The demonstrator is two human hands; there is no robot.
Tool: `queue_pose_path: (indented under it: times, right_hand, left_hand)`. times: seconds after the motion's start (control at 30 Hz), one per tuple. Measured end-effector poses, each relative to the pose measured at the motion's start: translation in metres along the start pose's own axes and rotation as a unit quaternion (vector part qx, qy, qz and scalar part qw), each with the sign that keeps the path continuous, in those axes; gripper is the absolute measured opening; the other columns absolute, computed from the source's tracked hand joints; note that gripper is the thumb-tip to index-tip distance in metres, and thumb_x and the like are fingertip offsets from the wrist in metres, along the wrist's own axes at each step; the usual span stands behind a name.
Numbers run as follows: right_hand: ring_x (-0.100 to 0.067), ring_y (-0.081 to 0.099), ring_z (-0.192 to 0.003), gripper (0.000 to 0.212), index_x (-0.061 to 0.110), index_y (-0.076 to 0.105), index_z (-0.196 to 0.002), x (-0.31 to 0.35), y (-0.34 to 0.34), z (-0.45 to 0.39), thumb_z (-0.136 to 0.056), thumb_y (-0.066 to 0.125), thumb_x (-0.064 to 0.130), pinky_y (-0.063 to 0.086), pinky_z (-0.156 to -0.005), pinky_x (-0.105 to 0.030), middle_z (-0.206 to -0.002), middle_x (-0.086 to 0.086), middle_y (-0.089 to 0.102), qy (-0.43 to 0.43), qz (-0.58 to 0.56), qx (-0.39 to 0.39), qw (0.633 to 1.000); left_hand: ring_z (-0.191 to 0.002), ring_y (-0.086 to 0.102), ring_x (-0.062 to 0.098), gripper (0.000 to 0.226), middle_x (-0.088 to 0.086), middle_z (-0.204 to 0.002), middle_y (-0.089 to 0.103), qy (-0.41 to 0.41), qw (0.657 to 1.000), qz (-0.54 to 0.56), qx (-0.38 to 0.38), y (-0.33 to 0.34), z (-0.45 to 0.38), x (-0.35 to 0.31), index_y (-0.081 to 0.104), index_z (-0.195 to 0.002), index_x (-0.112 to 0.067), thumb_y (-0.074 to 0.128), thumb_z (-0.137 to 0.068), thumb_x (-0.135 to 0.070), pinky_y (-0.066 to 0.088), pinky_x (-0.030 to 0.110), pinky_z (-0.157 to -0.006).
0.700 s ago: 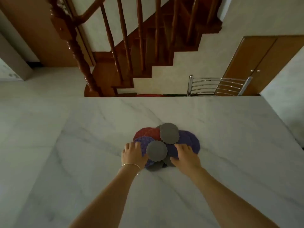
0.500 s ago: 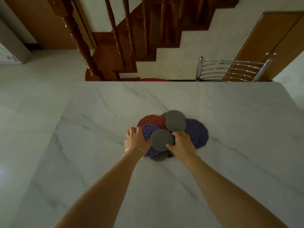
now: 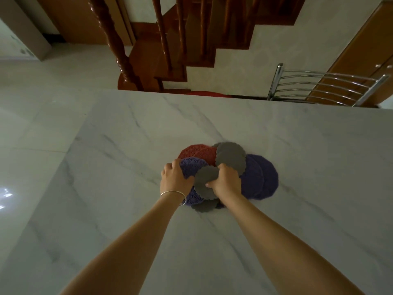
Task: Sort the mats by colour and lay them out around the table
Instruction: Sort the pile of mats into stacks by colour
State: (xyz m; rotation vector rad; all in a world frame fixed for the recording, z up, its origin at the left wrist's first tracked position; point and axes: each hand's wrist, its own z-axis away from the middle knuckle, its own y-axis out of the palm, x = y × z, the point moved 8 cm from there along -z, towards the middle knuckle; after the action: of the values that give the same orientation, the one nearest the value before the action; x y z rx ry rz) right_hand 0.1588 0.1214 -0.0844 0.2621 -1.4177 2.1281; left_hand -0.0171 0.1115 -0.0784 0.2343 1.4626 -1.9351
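1. My right hand (image 3: 226,184) pinches the grey mat (image 3: 205,180) at its 3 o'clock rim; my left hand (image 3: 174,179) presses flat, clenching nothing, on a purple mat (image 3: 190,166) at 9.
2. It looks light, thin and floppy, so edge grips suit it.
3. The pile sits mid-table (image 3: 127,145), red mats (image 3: 197,153) at 12.

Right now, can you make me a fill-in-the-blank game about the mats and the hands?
1. The right hand is gripping a small mat coloured ____.
2. The bracelet sits on the ____ wrist.
3. The left hand rests on a patterned mat coloured ____.
4. Beyond the marble table stands a metal ____.

Missing words: grey; left; purple; chair
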Motion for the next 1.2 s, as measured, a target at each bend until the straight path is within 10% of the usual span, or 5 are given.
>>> queue_pose_path:
  times: [0.3,0.47,0.67,0.83,1.2]
  right_hand:
    - [-0.033,0.040,-0.120,0.058,0.013,0.054,-0.126,-0.015,-0.066,-0.057,-0.080,0.069,0.044,0.044,-0.089,-0.042,-0.128,-0.014,0.049,-0.012,0.033,-0.076,0.996]
    - [-0.033,0.045,-0.120,0.063,0.008,0.051,-0.129,-0.023,-0.061,-0.078,-0.079,0.071,0.041,0.046,-0.093,-0.040,-0.128,-0.015,0.054,-0.020,0.025,0.003,0.999]
    - [-0.026,0.054,-0.092,0.038,0.010,0.056,-0.105,-0.013,-0.074,-0.067,-0.076,0.077,0.020,0.051,-0.069,-0.035,-0.117,-0.014,0.049,-0.068,-0.040,-0.054,0.995]
    - [-0.008,0.047,-0.071,0.056,0.017,0.040,-0.124,-0.016,-0.078,-0.056,-0.079,0.073,0.008,0.038,-0.051,-0.014,-0.121,-0.009,0.050,-0.089,-0.163,-0.051,0.981]
    - [-0.037,0.049,-0.121,0.053,-0.004,0.044,-0.132,-0.234,-0.131,0.031,-0.084,0.065,-0.002,0.041,-0.094,-0.031,-0.136,-0.023,0.049,0.269,-0.474,-0.311,0.779]
  left_hand:
    - [-0.123,0.041,0.035,0.062,0.014,-0.132,0.046,-0.030,0.999,0.011,-0.014,-0.003,0.003,0.007,0.040,-0.136,-0.018,0.062,-0.078,-0.027,0.042,0.044,-0.097]
    - [-0.123,0.041,0.036,0.061,0.016,-0.133,0.045,-0.042,0.999,-0.026,-0.020,-0.010,-0.002,0.017,0.040,-0.137,-0.016,0.060,-0.080,-0.027,0.042,0.045,-0.097]
    - [-0.122,0.043,0.035,0.062,0.014,-0.133,0.046,-0.054,0.997,-0.047,-0.018,-0.012,-0.007,0.011,0.038,-0.137,-0.017,0.060,-0.081,-0.030,0.045,0.046,-0.094]
    - [-0.120,0.045,0.037,0.062,0.016,-0.130,0.047,-0.055,0.997,-0.056,-0.006,-0.006,0.000,0.009,0.038,-0.136,-0.015,0.061,-0.081,-0.032,0.046,0.046,-0.093]
    - [-0.116,0.047,0.040,0.056,0.019,-0.128,0.047,-0.041,0.995,-0.088,-0.006,-0.005,0.011,0.007,0.042,-0.131,-0.013,0.060,-0.080,-0.030,0.045,0.046,-0.090]
